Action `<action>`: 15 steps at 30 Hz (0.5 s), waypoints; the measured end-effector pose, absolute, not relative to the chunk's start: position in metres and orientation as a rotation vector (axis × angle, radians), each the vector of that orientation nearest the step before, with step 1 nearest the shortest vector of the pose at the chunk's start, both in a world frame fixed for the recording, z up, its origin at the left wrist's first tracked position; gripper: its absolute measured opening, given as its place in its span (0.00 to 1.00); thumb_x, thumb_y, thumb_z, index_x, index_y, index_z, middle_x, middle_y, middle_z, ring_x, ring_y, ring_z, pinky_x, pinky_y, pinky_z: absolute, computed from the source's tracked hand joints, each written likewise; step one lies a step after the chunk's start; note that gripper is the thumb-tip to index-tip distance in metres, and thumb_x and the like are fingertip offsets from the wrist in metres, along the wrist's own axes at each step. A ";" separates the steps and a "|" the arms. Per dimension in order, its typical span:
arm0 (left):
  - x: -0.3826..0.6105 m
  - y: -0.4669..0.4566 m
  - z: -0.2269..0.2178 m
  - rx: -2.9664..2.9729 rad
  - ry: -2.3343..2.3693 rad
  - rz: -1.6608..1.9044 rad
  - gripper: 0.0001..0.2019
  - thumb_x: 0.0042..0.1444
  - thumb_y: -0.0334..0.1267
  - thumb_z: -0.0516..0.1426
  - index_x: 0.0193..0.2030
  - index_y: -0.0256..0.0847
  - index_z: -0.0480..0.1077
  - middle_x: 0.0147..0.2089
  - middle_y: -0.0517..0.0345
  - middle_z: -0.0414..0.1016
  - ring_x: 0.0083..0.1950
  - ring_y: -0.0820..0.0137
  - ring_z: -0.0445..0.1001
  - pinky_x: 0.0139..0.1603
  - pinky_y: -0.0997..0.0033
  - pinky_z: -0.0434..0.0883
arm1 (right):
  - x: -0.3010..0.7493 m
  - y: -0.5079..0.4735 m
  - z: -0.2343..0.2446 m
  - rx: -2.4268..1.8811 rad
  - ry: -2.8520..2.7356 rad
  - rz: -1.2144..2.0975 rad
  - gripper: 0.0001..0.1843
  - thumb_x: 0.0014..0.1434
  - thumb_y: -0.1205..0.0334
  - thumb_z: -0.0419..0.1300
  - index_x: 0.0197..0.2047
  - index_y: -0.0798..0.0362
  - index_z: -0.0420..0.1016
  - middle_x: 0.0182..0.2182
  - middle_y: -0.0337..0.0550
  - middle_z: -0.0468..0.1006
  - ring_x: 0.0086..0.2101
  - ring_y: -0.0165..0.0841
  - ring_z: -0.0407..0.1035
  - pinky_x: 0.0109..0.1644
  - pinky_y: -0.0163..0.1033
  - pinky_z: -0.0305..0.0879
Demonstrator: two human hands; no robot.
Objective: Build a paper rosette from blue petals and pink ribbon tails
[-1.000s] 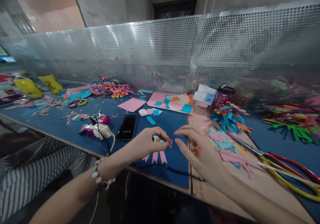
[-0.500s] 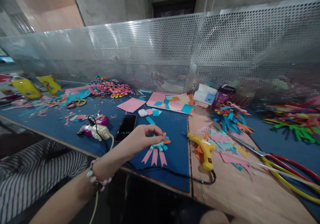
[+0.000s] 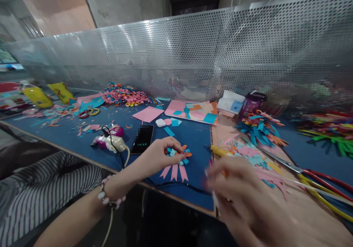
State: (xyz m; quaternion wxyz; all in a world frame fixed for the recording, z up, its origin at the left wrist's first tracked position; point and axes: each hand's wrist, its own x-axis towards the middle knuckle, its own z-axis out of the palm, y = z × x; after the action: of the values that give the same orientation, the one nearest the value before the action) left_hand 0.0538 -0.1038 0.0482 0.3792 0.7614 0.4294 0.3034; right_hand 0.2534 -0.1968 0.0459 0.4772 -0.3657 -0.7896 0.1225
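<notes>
With thumb and fingers pinched together, my left hand (image 3: 162,152) holds a small paper rosette (image 3: 174,172) at its top edge, low over the blue table. The rosette has blue and orange folded loops and three pink notched tails fanning toward me. My right hand (image 3: 239,192) is over the table's front edge to the right, smeared by motion, so its fingers are unclear. It covers most of the yellow glue gun (image 3: 219,150); only the upper body and the nozzle show. Left of the rosette lies a phone (image 3: 142,139).
Large scissors (image 3: 292,166) lie at right beside paper scraps (image 3: 259,155) and a pile of blue-orange strips (image 3: 257,129). A black cord (image 3: 176,184) crosses the front. A power plug cluster (image 3: 111,138) sits left. Behind stands a perforated metal panel (image 3: 165,56).
My right hand has come into view from below and now hides most of the glue gun. The left hand stays pinched at the rosette. The view has shifted slightly.
</notes>
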 end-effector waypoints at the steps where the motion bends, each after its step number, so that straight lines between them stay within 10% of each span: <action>1: 0.054 -0.106 0.049 1.969 1.074 0.787 0.07 0.53 0.41 0.61 0.33 0.38 0.74 0.41 0.55 0.74 0.41 0.69 0.72 0.43 0.70 0.66 | 0.253 -0.183 0.044 -0.965 -1.921 0.338 0.14 0.64 0.64 0.51 0.49 0.36 0.67 0.43 0.41 0.73 0.45 0.38 0.69 0.47 0.48 0.67; 15: 0.053 -0.116 0.046 2.029 0.967 0.813 0.01 0.50 0.31 0.61 0.31 0.39 0.74 0.39 0.56 0.72 0.46 0.68 0.72 0.52 0.68 0.66 | 0.251 -0.130 0.025 -0.891 -1.957 0.531 0.04 0.61 0.64 0.57 0.36 0.47 0.73 0.37 0.40 0.73 0.41 0.34 0.68 0.44 0.42 0.63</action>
State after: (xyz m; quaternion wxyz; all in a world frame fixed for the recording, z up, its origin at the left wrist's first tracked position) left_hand 0.0534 -0.1161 0.0456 0.3668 0.7898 0.3763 0.3164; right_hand 0.2506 -0.1296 0.0250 0.4468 -0.3600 -0.7904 0.2144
